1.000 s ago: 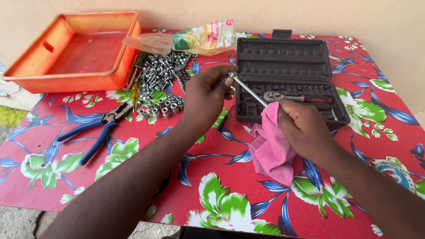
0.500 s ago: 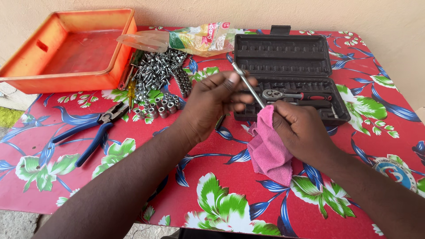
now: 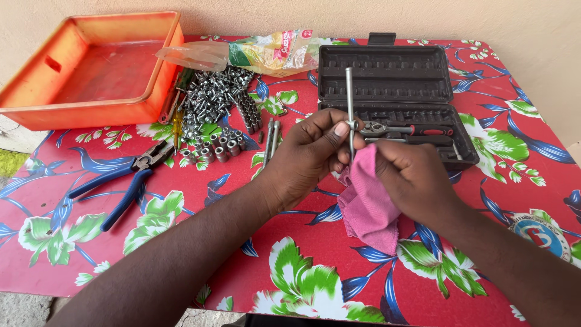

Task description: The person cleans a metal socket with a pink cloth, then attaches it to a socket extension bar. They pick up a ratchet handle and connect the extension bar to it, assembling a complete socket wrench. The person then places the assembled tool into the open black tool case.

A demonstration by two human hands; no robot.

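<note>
Left hand (image 3: 305, 151): fingers pinched shut round a thin metal rod (image 3: 349, 97), held upright before the open black tool case (image 3: 387, 79).
Right hand (image 3: 411, 175): fingers closed on a pink cloth (image 3: 366, 203), pressed against the rod's lower end.
Desk (image 3: 302, 266): red floral cover; sockets (image 3: 218, 115) far left, blue pliers (image 3: 121, 181) left.

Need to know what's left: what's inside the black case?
In the black case: a ratchet with a red-black handle in the lower half; upper half's slots look empty. The hands hide the lower-left corner.
</note>
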